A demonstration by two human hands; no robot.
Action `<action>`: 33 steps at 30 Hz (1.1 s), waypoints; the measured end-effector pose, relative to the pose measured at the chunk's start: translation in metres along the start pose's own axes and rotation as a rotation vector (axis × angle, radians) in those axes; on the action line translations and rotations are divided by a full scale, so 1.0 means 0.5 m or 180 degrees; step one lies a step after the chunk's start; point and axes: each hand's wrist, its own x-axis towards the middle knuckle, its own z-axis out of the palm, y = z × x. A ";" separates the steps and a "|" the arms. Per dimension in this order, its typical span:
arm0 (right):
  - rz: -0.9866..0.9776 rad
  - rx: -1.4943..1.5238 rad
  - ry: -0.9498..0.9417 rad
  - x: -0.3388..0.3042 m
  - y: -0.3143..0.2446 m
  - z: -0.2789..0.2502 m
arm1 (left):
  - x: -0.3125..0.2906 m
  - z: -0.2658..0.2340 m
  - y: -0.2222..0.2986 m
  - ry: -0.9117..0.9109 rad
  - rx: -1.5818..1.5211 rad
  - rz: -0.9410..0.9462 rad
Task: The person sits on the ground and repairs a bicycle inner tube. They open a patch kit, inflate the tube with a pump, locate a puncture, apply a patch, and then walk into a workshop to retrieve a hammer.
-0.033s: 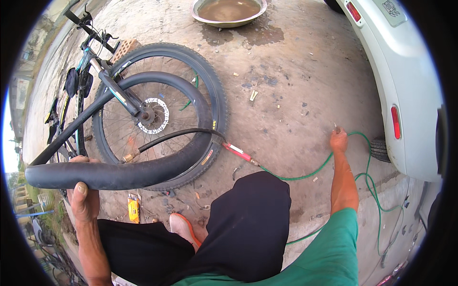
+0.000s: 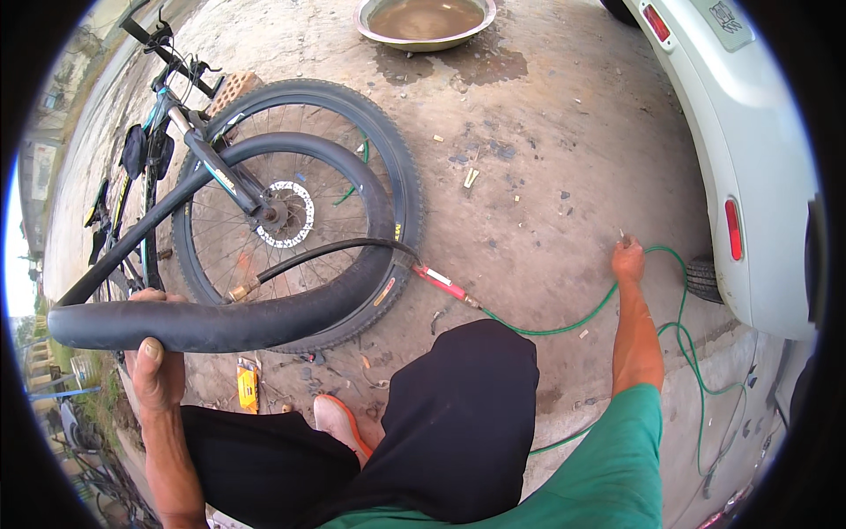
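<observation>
My left hand (image 2: 159,366) grips a black inner tube (image 2: 211,326), thumb on the near side and fingers behind. The tube is puffed up and loops over the bicycle wheel (image 2: 407,189), which lies on its side. A short black hose (image 2: 330,247) runs from a brass fitting (image 2: 242,289) beside the tube to a red inflator piece (image 2: 441,282). From there a green air hose (image 2: 551,330) trails right. My right hand (image 2: 627,261) is stretched out low over the ground beside that hose, its fingers closed; a small tip pokes out above them, too small to name.
The bicycle (image 2: 150,141) lies at the left, with a perforated brick (image 2: 233,91) by its handlebar. A basin of murky water (image 2: 423,40) stands at the far middle. A white vehicle (image 2: 767,176) is at the right. A yellow packet (image 2: 248,388) lies near my shoe (image 2: 337,423).
</observation>
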 end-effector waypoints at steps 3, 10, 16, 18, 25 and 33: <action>0.0077 -0.0090 0.0023 0.010 -0.017 0.007 | -0.002 0.014 0.004 0.0152 0.0010 0.0010; -0.0188 -0.0518 0.0212 0.017 -0.032 0.020 | -0.007 0.051 0.017 0.0359 0.0021 0.0005; -0.0302 -0.0206 0.0132 0.035 -0.019 0.031 | -0.004 0.064 0.023 0.0206 0.0015 -0.0037; -0.0240 0.0446 0.0103 0.037 -0.037 0.042 | 0.000 0.063 0.020 0.0168 -0.0019 0.0003; -0.0172 0.3569 -0.1454 -0.164 -0.333 -0.110 | 0.004 0.080 0.028 0.0094 -0.0022 -0.0050; -0.0946 0.3735 -0.2163 -0.340 -0.486 -0.168 | -0.008 0.092 0.047 -0.0082 -0.0058 -0.0001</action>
